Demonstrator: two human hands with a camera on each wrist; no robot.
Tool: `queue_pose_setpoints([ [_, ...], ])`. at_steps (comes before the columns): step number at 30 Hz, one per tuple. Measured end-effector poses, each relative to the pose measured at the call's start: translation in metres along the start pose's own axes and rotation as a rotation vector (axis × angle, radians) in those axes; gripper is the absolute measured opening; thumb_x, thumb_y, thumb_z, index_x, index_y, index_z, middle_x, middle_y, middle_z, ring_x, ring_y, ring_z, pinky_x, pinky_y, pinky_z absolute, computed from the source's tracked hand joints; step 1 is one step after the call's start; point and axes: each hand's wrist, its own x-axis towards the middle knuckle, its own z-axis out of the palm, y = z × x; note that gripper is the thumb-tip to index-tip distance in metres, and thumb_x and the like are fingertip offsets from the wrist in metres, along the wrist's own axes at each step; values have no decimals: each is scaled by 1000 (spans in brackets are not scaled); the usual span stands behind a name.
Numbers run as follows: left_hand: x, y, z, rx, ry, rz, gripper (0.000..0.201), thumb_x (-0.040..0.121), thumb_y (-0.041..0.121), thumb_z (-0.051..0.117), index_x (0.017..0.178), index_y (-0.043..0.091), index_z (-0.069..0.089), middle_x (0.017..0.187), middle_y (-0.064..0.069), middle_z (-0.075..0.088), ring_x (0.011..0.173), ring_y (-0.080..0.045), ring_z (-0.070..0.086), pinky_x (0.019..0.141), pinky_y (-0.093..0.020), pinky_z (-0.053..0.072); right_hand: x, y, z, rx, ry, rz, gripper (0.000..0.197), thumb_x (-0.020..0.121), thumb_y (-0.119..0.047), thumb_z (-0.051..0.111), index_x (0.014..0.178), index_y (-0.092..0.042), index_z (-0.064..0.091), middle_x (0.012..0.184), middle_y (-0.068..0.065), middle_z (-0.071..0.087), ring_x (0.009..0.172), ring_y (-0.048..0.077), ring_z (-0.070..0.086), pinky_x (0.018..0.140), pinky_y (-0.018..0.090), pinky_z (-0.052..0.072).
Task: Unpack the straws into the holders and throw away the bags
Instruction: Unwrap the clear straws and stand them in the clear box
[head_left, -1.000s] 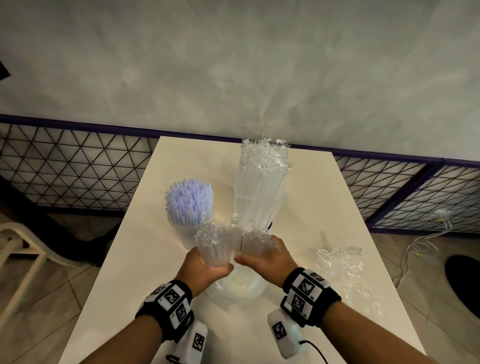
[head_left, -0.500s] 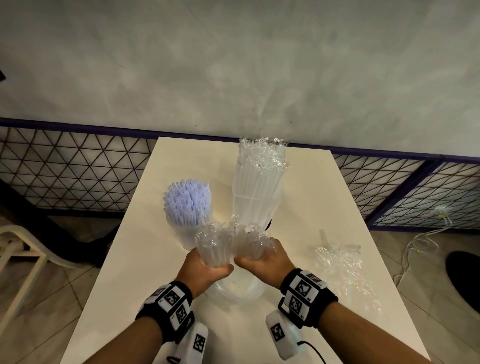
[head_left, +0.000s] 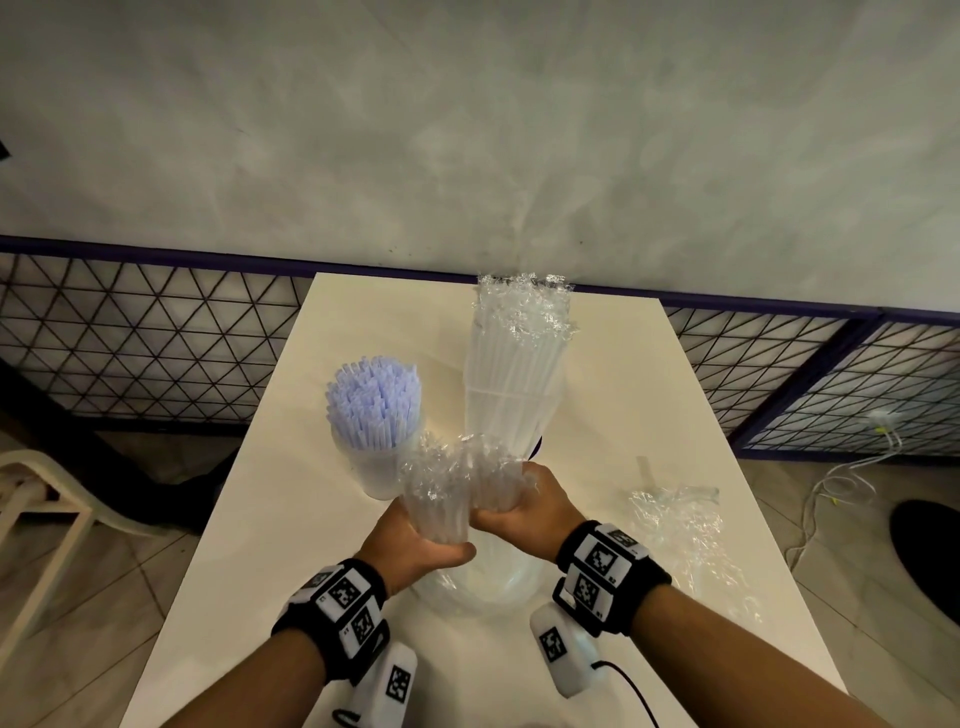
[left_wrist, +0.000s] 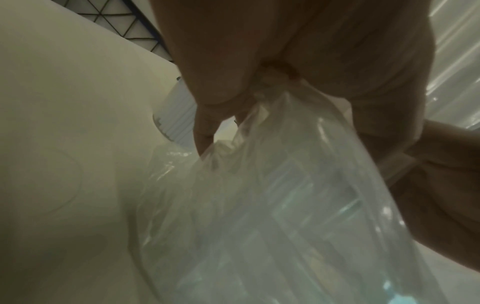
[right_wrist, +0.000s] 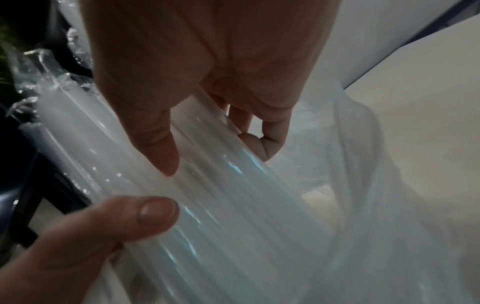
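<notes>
two hands met over a cream table (head_left: 249, 519), seen from above by the head camera. going left to right: a clear holder (head_left: 375, 467) packed with pale purple straws (head_left: 372, 401) stood upright on the table's left half. just right of it and nearer the person, the left hand (head_left: 410, 545) was curled around a bundle of clear straws (head_left: 451, 488) in a crinkly clear bag (left_wrist: 259, 205), thumb across the front. the bundle stood almost upright between the two hands, and the bag trailed down from it onto the table. behind the bundle, a second holder (head_left: 511, 415) held tall clear straws (head_left: 514, 358) with crinkled wrap at their tops. the right hand (head_left: 530, 506) gripped the same bundle from the right, touching the left hand. the right wrist view showed its fingers (right_wrist: 161, 148) wrapped over the straws and the left thumb (right_wrist: 145, 214) pressed on them. furthest right, well apart from the hands, an empty bag (head_left: 680, 525) lay crumpled on the table near its right edge.
</notes>
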Motion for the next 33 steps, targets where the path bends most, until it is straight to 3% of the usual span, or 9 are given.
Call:
queue_pose_setpoints([
  [4, 0, -2, 6, -15, 104, -9, 46, 51, 21, 83, 92, 26, 63, 88, -3, 72, 80, -6, 68, 70, -18, 52, 3, -4, -1, 18, 44, 5, 18, 78, -13, 81, 90, -10, 69, 79, 1, 73, 72, 7, 68, 66, 20, 51],
  [9, 2, -1, 9, -24, 153, -12, 40, 50, 22, 82, 87, 21, 67, 82, -3, 73, 75, -10, 69, 70, -27, 56, 0, -3, 4, -11, 99, 16, 24, 77, -28, 81, 93, -15, 70, 86, 3, 75, 81, 17, 72, 76, 36, 58],
  [14, 4, 2, 8, -50, 181, -23, 32, 53, 20, 81, 83, 18, 68, 76, -4, 72, 69, -10, 69, 64, -22, 51, -5, -12, 3, -9, 177, 2, 15, 79, -22, 80, 86, -14, 70, 76, -1, 72, 69, 8, 67, 62, 18, 50],
  [19, 5, 3, 4, -67, 207, -57, 30, 61, 8, 85, 82, 20, 67, 69, 8, 73, 66, -3, 69, 63, -18, 49, -6, -25, -5, 31, 199, 10, 12, 81, -19, 78, 92, -16, 73, 77, -8, 73, 71, 1, 69, 64, 14, 49],
  [23, 6, 1, -1, -102, 225, -75, 38, 50, 21, 83, 86, 17, 70, 77, 0, 75, 73, -12, 72, 69, -27, 56, -8, -50, -18, 106, 170, -23, 15, 82, -11, 79, 94, -19, 75, 90, -5, 77, 85, 4, 73, 77, 17, 54],
  [26, 7, -1, -7, -115, 239, -98, 37, 49, 22, 82, 83, 13, 70, 75, -1, 75, 71, -15, 72, 69, -31, 57, 1, -82, -41, 144, 189, -119, 21, 77, -6, 82, 91, -20, 73, 89, -3, 77, 87, 11, 74, 81, 26, 57],
  [29, 8, -5, -11, -95, 234, -119, 46, 43, 30, 83, 84, 11, 71, 75, -5, 75, 71, -18, 72, 71, -35, 59, 16, -121, -76, 236, 299, -211, 30, 67, -8, 84, 96, -11, 73, 92, 2, 77, 90, 19, 74, 82, 35, 59],
  [31, 8, -8, -12, -79, 232, -126, 56, 38, 37, 82, 87, 12, 71, 78, -3, 75, 74, -17, 72, 73, -35, 59, 27, -148, -100, 253, 354, -267, 30, 72, -5, 83, 100, -9, 72, 96, 2, 77, 93, 18, 74, 78, 36, 60],
  [33, 8, -9, -10, -77, 229, -127, 59, 37, 39, 81, 89, 13, 71, 80, -2, 75, 75, -16, 72, 75, -35, 59, 39, -166, -115, 266, 363, -295, 26, 75, -5, 81, 98, -12, 72, 97, 2, 77, 96, 20, 73, 79, 44, 61],
])
